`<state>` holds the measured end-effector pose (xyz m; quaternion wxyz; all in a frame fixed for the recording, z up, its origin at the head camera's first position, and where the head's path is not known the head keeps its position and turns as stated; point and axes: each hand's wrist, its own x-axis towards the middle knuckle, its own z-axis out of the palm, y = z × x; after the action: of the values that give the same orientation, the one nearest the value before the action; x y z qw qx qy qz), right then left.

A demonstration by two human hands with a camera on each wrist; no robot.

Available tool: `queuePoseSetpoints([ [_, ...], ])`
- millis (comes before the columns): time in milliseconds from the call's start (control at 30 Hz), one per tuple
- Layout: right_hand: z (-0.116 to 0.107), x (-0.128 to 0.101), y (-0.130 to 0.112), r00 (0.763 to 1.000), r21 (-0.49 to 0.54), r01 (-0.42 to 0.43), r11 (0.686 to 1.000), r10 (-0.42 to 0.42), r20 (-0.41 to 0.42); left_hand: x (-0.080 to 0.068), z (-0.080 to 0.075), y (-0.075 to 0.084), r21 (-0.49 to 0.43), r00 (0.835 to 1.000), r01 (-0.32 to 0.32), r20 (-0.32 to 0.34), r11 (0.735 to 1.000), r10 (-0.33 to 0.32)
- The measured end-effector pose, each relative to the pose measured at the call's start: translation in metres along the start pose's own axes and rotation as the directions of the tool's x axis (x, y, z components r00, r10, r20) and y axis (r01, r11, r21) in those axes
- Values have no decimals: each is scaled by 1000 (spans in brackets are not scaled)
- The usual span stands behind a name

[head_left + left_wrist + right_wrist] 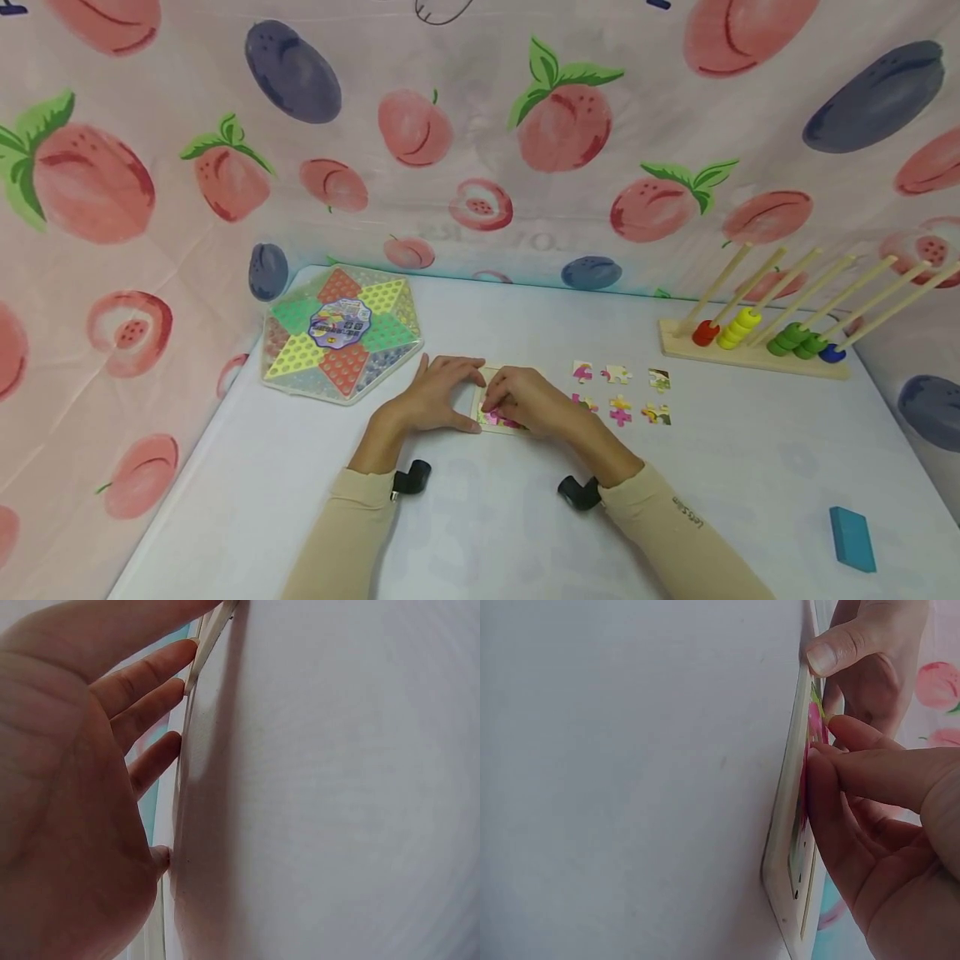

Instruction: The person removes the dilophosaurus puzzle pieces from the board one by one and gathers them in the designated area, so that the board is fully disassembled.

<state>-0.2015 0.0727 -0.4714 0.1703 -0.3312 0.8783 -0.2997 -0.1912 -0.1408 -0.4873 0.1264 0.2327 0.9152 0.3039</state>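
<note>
A small jigsaw puzzle tray (pixel 501 430) with a pale wooden rim lies flat on the table, part of its pink and green picture filled in. At its left side my left hand (pixel 435 395) holds it, thumb at the near corner and fingers spread to the far edge. My right hand (pixel 531 402) reaches over the tray from the right. Its thumb and fingertips pinch a pink and yellow puzzle piece (pixel 815 720) low over the picture, in the right wrist view. Those fingers partly hide the piece. Several loose puzzle pieces (pixel 617 374) lie right of the tray.
A star-patterned Chinese checkers board (pixel 345 333) in clear packaging lies at the back left. At the back right stands a wooden peg stand (pixel 750 358) with coloured beads. A blue block (pixel 852 539) sits near the right edge. Fruit-print cloth (pixel 480 125) hangs behind the table.
</note>
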Motion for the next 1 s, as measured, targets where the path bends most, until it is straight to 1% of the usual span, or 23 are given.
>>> queuePoseSetpoints([
  [67,1,0,0,1000,12,-30,999,30,0,0,0,-1,4,1000,1,0,1000,-1],
  [133,1,0,0,999,20,-41,999,41,-4,1,1,-1,7,1000,2,-1,1000,-2],
  [233,2,0,1,999,28,-29,999,29,-13,1,1,-2,8,1000,-1,-2,1000,1],
  [333,2,-1,3,1000,28,1,1000,-1,-24,1,1,-2,1,1000,-5,-3,1000,5],
  [533,3,-2,4,1000,45,-1,999,2,-28,1,0,0,-4,1000,-4,2,1000,4],
  [767,3,-3,5,999,50,19,999,-17,-41,0,-1,0,-3,1000,-2,6,1000,2],
  [1000,2,-8,7,998,105,48,993,-43,-51,1,1,-1,13,1000,2,0,1000,-2],
])
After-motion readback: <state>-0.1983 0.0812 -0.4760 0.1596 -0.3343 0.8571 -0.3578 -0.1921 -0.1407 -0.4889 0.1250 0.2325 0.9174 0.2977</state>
